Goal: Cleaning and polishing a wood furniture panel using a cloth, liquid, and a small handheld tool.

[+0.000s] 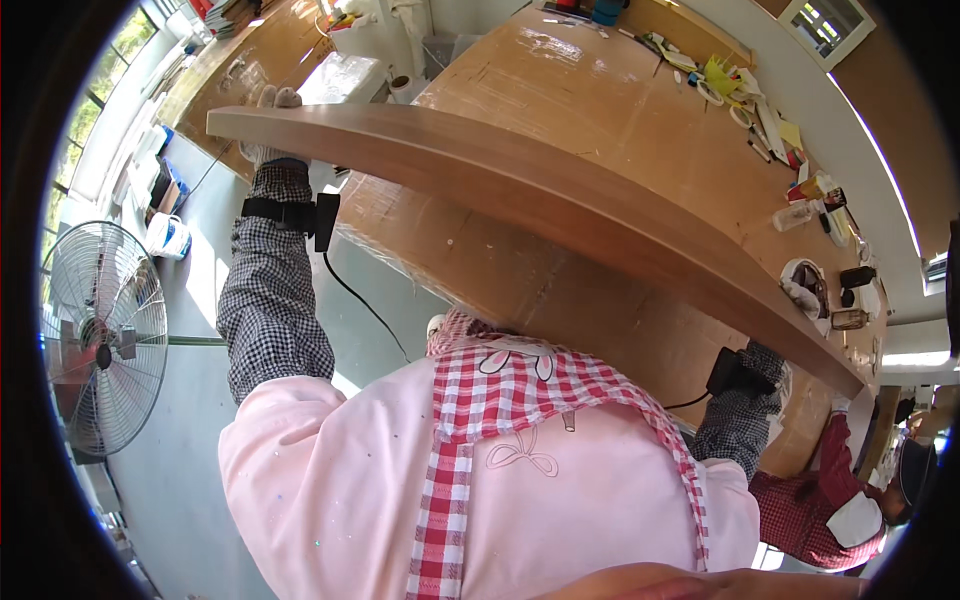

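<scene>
A long brown wooden board (520, 195) with a smooth face stretches across in front of me, raised above the worktable and bowed by the lens. My left hand (262, 153), in a pale glove, is closed around its left end, with fingertips showing over the top edge. My right forearm reaches up to the board's underside towards the right end; the board hides that hand, so its grip cannot be seen. Checked sleeves cover both my forearms, and each wrist bears a strapped black device with a cable.
The film-covered worktable (600, 90) lies beyond and below the board. Tape rolls, bottles and tools line its far right side. A standing fan (103, 350) is at left. At lower right a person in a red checked top (815, 500) has a hand near the board's right end.
</scene>
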Motion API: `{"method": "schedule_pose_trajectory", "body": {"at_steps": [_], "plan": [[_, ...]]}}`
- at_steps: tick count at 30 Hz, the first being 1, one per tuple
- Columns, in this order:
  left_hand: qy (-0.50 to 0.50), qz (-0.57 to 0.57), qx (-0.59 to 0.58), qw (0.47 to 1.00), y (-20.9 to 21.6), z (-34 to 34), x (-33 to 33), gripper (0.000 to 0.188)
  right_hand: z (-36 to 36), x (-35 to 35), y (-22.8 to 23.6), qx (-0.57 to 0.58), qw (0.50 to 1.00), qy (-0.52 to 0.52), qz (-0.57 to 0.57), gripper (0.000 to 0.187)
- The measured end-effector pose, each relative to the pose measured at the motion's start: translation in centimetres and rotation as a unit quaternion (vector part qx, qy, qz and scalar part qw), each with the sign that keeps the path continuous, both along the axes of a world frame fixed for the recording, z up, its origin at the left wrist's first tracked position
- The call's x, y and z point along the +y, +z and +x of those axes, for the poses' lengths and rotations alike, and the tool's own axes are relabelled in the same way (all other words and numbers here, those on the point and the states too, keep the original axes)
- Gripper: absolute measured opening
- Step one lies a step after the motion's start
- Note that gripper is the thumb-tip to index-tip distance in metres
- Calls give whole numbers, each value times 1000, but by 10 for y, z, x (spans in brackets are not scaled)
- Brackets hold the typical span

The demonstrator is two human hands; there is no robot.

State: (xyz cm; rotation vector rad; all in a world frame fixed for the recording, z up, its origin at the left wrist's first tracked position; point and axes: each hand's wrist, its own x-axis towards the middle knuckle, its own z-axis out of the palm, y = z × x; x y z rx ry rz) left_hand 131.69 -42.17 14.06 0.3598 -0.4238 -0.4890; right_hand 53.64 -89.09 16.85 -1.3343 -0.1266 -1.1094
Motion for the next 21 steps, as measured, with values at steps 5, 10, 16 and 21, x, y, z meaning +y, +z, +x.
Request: {"method": "schedule_pose_trajectory", "body": {"at_steps": [5, 10, 16, 21], "plan": [[-155, -8, -123, 980, 6, -90, 20, 39, -47, 54, -49, 2, 976, -99, 195, 33], [20, 195, -202, 960, -33, -117, 66, 36, -68, 85, -115, 72, 868, -266, 414, 37], [209, 697, -464, 506, -49, -203, 90, 36, -94, 126, -164, 139, 776, -331, 518, 42], [62, 870, -485, -62, -67, -248, 103, 46, -112, 151, -173, 167, 749, -342, 542, 46]]}}
